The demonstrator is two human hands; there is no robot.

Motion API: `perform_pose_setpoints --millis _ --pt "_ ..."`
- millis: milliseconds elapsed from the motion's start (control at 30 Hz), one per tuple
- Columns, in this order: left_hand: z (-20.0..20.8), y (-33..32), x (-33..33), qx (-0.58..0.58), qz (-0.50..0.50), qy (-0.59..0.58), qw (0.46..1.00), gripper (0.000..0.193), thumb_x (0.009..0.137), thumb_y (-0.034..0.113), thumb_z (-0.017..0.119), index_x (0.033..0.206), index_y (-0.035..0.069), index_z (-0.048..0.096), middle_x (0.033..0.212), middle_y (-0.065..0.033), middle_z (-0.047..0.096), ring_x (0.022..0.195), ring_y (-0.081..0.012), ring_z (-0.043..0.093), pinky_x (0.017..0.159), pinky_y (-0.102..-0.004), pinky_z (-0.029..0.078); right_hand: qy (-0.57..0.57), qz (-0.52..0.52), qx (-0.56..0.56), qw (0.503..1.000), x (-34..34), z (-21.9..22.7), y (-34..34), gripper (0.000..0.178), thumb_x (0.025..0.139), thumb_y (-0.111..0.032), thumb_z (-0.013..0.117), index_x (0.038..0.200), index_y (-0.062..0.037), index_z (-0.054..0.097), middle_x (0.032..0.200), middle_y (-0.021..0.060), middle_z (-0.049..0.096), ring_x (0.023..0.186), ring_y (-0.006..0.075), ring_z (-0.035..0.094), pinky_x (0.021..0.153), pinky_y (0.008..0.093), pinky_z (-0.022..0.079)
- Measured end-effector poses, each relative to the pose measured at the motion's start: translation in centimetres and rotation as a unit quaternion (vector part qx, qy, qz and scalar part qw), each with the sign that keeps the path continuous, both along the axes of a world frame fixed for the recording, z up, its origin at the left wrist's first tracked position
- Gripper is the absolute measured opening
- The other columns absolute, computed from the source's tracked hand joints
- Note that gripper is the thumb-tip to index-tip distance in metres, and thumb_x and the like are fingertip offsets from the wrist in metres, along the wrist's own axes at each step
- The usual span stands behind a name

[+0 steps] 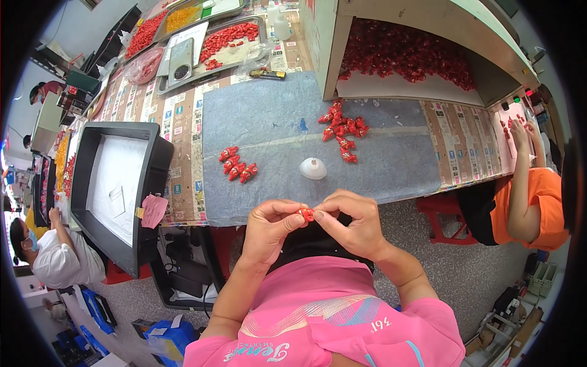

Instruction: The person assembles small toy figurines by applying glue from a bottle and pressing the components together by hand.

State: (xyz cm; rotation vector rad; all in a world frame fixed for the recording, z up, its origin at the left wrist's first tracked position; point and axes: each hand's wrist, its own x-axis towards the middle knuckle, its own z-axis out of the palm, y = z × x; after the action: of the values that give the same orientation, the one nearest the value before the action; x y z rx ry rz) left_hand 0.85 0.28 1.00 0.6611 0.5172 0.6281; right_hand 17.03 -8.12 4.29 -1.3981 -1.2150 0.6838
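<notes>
A small red figurine [307,215] is pinched between the fingertips of both my hands, just off the table's front edge. My left hand [267,231] grips its left side with thumb and forefinger, and my right hand [356,227] closes on its right side; the fingers cover much of it. On the blue-grey mat [263,131] beyond, a short row of several red figurines [237,165] lies to the left. Farther off, a loose pile of similar red figurines [343,129] sits right of the middle. A white dome-shaped piece with a small top [313,168] stands between these and my hands.
A black bin with a white lining [116,183] stands at the left. Behind the mat, an open-fronted box [422,88] holds heaped red pieces. Metal trays [229,46] of red pieces and a phone [181,60] lie at the far left. Co-workers sit on both sides.
</notes>
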Motion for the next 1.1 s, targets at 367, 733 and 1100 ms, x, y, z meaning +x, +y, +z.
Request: perform_pose_setpoints --millis 367,733,1100 --pt "0.3 0.9 -0.4 0.109 0.018 0.053 0.992 0.017 0.078 -0.006 0.068 0.093 0.0 0.063 0.092 -0.0106 0.065 0.084 -0.0156 0.064 0.077 -0.0264 0.054 0.01 0.014 -0.032 0.999 1.2 0.0 0.2 0.007 0.081 -0.006 0.067 0.086 -0.0004 0.067 0.079 0.0074 0.065 0.066 0.0107 0.059 0.058 0.0226 0.046" --pt "0.5 5.3 -2.7 0.615 0.122 0.332 0.705 0.021 0.062 -0.001 0.075 0.081 0.004 0.066 0.08 -0.006 0.065 0.081 -0.0239 0.057 0.073 -0.0328 0.045 0.0 -0.035 -0.02 0.999 2.3 -1.4 -1.2 0.007 0.082 -0.004 0.065 0.084 0.0016 0.066 0.077 0.0082 0.065 0.064 0.0117 0.06 0.056 0.0228 0.046" --pt "0.3 8.0 -2.1 0.661 0.121 0.352 0.651 0.025 0.062 -0.006 0.073 0.084 0.002 0.065 0.084 -0.0084 0.064 0.083 -0.0229 0.058 0.074 -0.0309 0.047 0.004 -0.048 -0.014 0.999 2.3 -2.0 -0.6 0.007 0.082 -0.005 0.065 0.085 0.0016 0.066 0.076 0.0072 0.064 0.063 0.0103 0.059 0.055 0.0225 0.045"
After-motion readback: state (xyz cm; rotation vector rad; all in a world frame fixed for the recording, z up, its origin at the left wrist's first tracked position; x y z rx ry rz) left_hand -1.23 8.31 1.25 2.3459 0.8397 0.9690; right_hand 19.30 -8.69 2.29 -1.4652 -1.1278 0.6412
